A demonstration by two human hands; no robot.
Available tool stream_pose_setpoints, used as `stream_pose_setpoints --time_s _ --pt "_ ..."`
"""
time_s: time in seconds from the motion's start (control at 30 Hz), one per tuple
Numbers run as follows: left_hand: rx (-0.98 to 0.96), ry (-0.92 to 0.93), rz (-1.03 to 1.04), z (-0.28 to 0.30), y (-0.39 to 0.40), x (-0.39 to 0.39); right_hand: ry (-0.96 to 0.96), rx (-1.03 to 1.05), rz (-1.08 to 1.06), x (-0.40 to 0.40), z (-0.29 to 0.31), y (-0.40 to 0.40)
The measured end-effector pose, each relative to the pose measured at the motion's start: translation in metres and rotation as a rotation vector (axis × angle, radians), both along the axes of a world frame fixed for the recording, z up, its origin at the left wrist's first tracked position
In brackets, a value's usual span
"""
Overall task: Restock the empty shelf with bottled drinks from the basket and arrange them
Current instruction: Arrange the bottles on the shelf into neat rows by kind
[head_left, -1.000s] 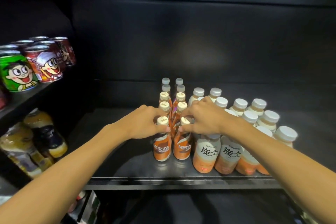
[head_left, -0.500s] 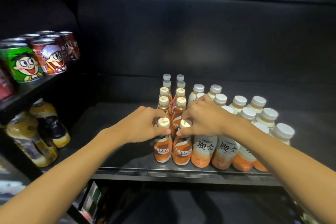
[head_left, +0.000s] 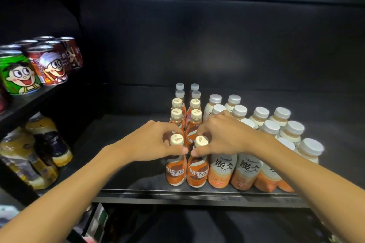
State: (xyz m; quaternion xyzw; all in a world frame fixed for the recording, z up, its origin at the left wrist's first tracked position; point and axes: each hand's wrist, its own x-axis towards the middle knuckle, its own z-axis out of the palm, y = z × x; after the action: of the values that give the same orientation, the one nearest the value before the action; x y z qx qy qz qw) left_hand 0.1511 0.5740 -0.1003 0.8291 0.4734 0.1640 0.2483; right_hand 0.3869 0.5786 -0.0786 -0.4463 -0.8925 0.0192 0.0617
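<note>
Left hand point(head_left: 156, 140) wraps the neck of the front-left Nescafe bottle point(head_left: 175, 169): fingers curled behind it, thumb across the front just under the cap. Right hand point(head_left: 223, 136) does the same on the front-right Nescafe bottle point(head_left: 198, 171), thumb tip under its cap, fingers curled over the neck. The two thumbs nearly meet between the bottles. Both bottles stand upright, touching side by side, at the front edge of the black shelf point(head_left: 138, 175).

Far left: a side rack with cartoon cans point(head_left: 19, 73) above and yellow-labelled bottles point(head_left: 47, 140) below. Dark back wall. Behind the held pair, two rows of matching bottles run back. Right of them, Tanbing latte bottles point(head_left: 245, 169) stand in rows, just beside the right-hand one.

Nescafe bottles: orange-brown swirl label, white lettering, cream caps.
</note>
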Motion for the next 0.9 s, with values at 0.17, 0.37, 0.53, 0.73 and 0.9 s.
stream_pose_setpoints --time_s 0.17,0.37,0.53,0.73,0.9 --pt "0.146 -0.104 0.153 0.021 0.019 0.000 0.273 -0.070 -0.105 0.002 0.013 0.022" --pt "0.221 -0.021 0.170 0.018 0.065 0.008 0.184 -0.038 -0.176 -0.003 0.012 0.061" --pt "0.082 -0.054 0.068 0.010 0.078 0.016 0.110 -0.115 -0.152 -0.009 0.004 0.076" --pt "0.054 -0.080 0.120 -0.001 0.081 0.018 0.110 -0.145 -0.159 -0.011 0.000 0.074" --pt "0.030 -0.100 0.097 -0.002 0.076 0.015 0.066 -0.176 -0.131 -0.007 0.007 0.067"
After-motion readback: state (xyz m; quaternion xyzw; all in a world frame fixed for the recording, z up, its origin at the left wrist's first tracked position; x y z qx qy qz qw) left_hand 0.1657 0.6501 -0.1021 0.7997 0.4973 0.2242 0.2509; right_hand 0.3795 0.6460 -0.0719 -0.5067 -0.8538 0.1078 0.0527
